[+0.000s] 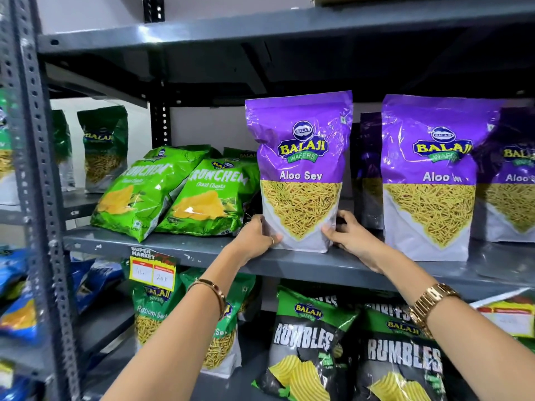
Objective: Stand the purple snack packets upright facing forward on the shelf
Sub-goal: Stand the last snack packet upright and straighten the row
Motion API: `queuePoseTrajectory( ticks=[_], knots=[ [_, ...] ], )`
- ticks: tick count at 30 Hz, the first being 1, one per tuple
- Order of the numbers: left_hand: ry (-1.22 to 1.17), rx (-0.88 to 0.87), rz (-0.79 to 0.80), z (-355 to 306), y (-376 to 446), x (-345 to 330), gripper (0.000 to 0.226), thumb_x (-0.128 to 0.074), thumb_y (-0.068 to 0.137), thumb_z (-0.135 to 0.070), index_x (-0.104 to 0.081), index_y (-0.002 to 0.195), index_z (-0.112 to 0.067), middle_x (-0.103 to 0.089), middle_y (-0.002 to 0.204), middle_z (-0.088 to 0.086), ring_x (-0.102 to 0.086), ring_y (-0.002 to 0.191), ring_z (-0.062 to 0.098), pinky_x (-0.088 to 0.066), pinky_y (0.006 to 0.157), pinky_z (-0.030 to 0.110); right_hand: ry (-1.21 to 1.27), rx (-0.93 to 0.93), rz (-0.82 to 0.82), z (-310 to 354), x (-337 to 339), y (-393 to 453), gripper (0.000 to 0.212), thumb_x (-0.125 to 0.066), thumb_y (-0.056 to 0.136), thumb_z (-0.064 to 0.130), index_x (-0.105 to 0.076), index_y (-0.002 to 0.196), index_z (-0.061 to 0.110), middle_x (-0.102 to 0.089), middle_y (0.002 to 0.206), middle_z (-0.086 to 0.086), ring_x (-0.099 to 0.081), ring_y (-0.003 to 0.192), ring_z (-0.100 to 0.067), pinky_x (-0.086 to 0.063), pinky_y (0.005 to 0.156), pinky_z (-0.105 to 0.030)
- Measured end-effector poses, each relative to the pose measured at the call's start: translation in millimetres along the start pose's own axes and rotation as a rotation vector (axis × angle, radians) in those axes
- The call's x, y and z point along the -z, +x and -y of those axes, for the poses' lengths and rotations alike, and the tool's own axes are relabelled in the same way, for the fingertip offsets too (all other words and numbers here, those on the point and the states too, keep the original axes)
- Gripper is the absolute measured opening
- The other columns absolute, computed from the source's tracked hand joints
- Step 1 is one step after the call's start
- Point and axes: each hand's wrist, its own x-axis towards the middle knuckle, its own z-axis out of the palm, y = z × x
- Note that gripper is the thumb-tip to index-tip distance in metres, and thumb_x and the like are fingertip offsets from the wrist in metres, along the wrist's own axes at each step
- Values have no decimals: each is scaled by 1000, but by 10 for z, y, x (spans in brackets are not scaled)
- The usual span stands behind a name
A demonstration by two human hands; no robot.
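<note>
Behind front packets (428,180), darker purple packets (367,169) half-hidden

Head camera faces the shelf (289,263) closely, looking slightly downward.

One packet (301,169) stood on the shelf (202,250), between the left hand (257,234) and right hand (351,235). Two leaning bags (179,192) lay to its left. Another packet (428,180) stood to its right.

Grey slotted-steel shelving rack (34,169) against a plain pale wall (86,13), evenly lit.
</note>
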Motion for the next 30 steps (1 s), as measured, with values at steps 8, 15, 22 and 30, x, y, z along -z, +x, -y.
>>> queuePoseTrajectory(
  ticks=[8, 15, 22, 30],
  knots=[
    [-35, -245, -423, -79, -210, -135, 85, -69, 82, -31, -20, 145, 0, -24, 153, 19, -21, 143, 28, -15, 118, 31, -114, 413, -552, 109, -127, -369, 42, -58, 83, 13, -50, 124, 7, -61, 114, -10, -58, 106, -23, -46, 98, -43],
    [194, -822, -357, -403, -353, -818, 59, -50, 85, -30, -33, 135, -4, -37, 146, 23, -23, 137, 24, -13, 116, 22, -356, 789, -967, 56, 549, -600, 38, -51, 79, 12, -45, 114, 0, -53, 112, -30, -42, 108, -28, -27, 103, -18],
    [103, -586, 101, -897, -281, -1407, 89, -61, 88, -33, -3, 149, -3, -12, 159, 11, -15, 146, 19, -11, 115, 21, -210, 293, -731, -320, 1556, -567, 90, -55, 67, 70, -34, 132, 12, -52, 130, -18, -52, 119, -32, -40, 103, -50],
    [142, -363, 307, -1102, -36, -1533, 67, -65, 85, -27, -27, 135, -4, -47, 138, 17, -46, 126, 30, -38, 88, 27, 174, 130, -600, -433, 1685, -508, 57, -75, 54, 54, -56, 96, 20, -64, 99, -5, -58, 96, -19, -42, 87, -29]
  ],
)
